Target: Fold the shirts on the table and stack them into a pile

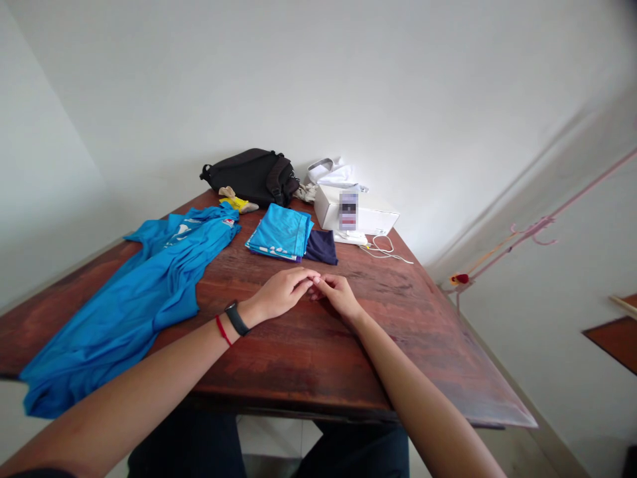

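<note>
My left hand (pixel 279 295) and my right hand (pixel 339 297) rest flat on the reddish-brown wooden table (pixel 293 358), their fingertips touching each other and holding nothing. A black strap band (pixel 237 318) and a red thread (pixel 223 330) circle my left wrist. Nearest my fingers lie a folded blue cloth (pixel 280 232) and a folded navy cloth (pixel 321 247), both a little beyond them and apart. To the left of my left hand, a bright blue garment (pixel 124 299) lies spread out, with its near end hanging over the table's edge.
A black bag (pixel 251 176), a small yellow item (pixel 233 203), white fabric (pixel 331 171), a white box (pixel 348 212) and a white cable (pixel 385 251) sit at the far end, where the table meets the walls. A pink cord (pixel 527 232) runs along the right wall.
</note>
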Available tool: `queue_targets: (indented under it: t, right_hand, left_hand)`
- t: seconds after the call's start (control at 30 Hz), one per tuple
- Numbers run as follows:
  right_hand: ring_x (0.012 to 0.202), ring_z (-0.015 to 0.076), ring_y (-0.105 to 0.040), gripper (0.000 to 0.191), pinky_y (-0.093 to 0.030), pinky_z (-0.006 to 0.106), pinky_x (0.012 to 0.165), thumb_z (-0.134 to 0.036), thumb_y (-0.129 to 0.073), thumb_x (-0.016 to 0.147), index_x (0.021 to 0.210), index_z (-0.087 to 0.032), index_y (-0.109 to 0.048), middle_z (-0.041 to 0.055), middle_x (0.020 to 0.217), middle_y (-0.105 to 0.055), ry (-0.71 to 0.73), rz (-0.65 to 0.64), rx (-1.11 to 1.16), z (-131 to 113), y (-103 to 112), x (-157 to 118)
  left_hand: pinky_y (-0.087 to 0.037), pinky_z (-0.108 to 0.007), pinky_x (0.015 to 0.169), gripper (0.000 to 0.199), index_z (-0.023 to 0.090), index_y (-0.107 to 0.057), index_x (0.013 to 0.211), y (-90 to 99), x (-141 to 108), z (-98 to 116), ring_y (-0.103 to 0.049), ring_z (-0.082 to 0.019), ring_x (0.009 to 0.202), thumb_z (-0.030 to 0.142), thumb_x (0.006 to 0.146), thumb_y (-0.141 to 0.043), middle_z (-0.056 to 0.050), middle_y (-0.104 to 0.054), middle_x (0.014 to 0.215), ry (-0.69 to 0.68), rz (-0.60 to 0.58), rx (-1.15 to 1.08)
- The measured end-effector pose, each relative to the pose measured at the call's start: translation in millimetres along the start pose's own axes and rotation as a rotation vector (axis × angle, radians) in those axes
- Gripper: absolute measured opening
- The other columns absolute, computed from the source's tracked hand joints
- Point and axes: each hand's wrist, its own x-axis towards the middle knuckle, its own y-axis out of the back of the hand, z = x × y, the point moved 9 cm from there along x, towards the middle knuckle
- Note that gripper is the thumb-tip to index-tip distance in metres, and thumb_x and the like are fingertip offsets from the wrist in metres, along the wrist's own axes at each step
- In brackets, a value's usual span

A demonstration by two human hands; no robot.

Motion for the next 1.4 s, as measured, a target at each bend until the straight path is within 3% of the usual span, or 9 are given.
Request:
queue_targets:
  t: [0.53, 0.83, 1.17, 1.3, 1.4]
  right_hand:
    - [0.064, 0.0203, -0.070, 0.053, -0.056, 0.032, 0.064, -0.071, -0.073, 0.079, 0.080, -0.018, -0.076, 0.0074, 0.075, -0.077, -0.015, -0.004, 0.012, 4, -1, 0]
    - [0.064, 0.0180, -0.069, 0.054, -0.055, 0.030, 0.064, -0.070, -0.068, 0.084, 0.084, -0.016, -0.078, 0.0069, 0.076, -0.077, -0.014, -0.029, 0.045, 6, -3, 1]
    - [0.064, 0.0170, -0.069, 0.055, -0.053, 0.028, 0.064, -0.072, -0.068, 0.083, 0.081, -0.017, -0.076, 0.0059, 0.074, -0.076, -0.020, -0.028, 0.031, 8, -3, 2]
    - [0.063, 0.0174, -0.068, 0.058, -0.053, 0.029, 0.064, -0.075, -0.066, 0.082, 0.082, -0.017, -0.075, 0.0065, 0.074, -0.076, -0.029, -0.015, 0.014, 9, -2, 2]
    - [0.062, 0.0174, -0.068, 0.061, -0.053, 0.029, 0.063, -0.077, -0.065, 0.082, 0.082, -0.017, -0.075, 0.0071, 0.072, -0.075, -0.048, -0.001, 0.020, 11, -2, 2]
  left_hand:
    - [-0.051, -0.032, 0.099, 0.024, 0.023, -0.068, 0.119, 0.6, -2, 9, -0.069, -0.020, 0.111, 0.024, 0.104, -0.049, -0.005, -0.075, 0.120, -0.010, -0.036, 0.024]
    - [-0.052, -0.031, 0.081, 0.022, 0.022, -0.072, 0.098, 2.7, -4, -3, -0.072, -0.022, 0.090, 0.026, 0.102, -0.050, -0.005, -0.077, 0.098, 0.106, -0.034, 0.185]
    - [-0.049, -0.028, 0.075, 0.028, 0.023, -0.071, 0.097, -1.5, -4, -2, -0.071, -0.021, 0.085, 0.036, 0.105, -0.048, -0.004, -0.077, 0.094, 0.109, -0.091, 0.199]
    - [-0.050, -0.029, 0.082, 0.026, 0.022, -0.073, 0.099, 12.9, -1, -11, -0.071, -0.021, 0.092, 0.032, 0.103, -0.049, -0.005, -0.077, 0.098, 0.122, -0.086, 0.215]
    - [-0.052, -0.031, 0.085, 0.024, 0.021, -0.073, 0.103, 44.5, 2, -35, -0.071, -0.023, 0.093, 0.033, 0.101, -0.052, -0.008, -0.076, 0.104, 0.198, 0.065, 0.179]
